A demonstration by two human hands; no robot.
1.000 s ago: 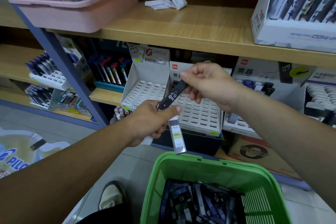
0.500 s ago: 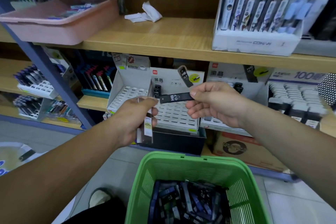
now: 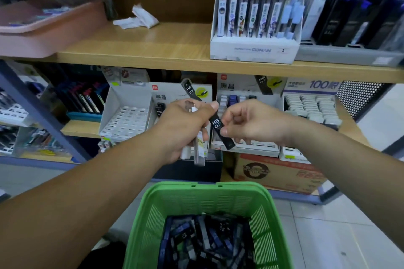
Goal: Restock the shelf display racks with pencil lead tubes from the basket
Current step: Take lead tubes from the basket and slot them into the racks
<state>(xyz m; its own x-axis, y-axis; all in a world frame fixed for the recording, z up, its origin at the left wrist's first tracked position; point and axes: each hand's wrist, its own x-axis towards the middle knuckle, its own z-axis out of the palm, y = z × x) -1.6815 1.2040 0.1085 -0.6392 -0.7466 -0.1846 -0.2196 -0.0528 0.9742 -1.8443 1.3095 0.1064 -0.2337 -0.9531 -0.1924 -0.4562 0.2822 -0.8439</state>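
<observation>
My right hand [image 3: 251, 122] pinches a black lead tube marked HB 0.7 [image 3: 219, 130], tilted with its lower end toward the racks. My left hand [image 3: 183, 124] grips a few clear lead tubes [image 3: 199, 150] that hang below the fist, and its thumb touches the black tube's upper end. Behind the hands stand white slotted display racks: a nearly bare one [image 3: 125, 120] on the left, a middle one [image 3: 203, 94] mostly hidden by my hands, and one on the right [image 3: 247, 146]. A green basket [image 3: 209, 196] with several dark lead tubes [image 3: 205, 240] sits below.
A wooden upper shelf [image 3: 175, 50] carries a pink tray [image 3: 43, 26], crumpled white paper [image 3: 140, 18] and a white pen box [image 3: 255, 48]. A rack of white tubes [image 3: 310, 107] sits far right. A cardboard box [image 3: 275, 172] stands under the racks. A blue post [image 3: 39, 113] rises at left.
The view has moved closer and to the right. My right hand has turned the black tube from level to steeply tilted, and my left hand has risen beside it with its clear tubes.
</observation>
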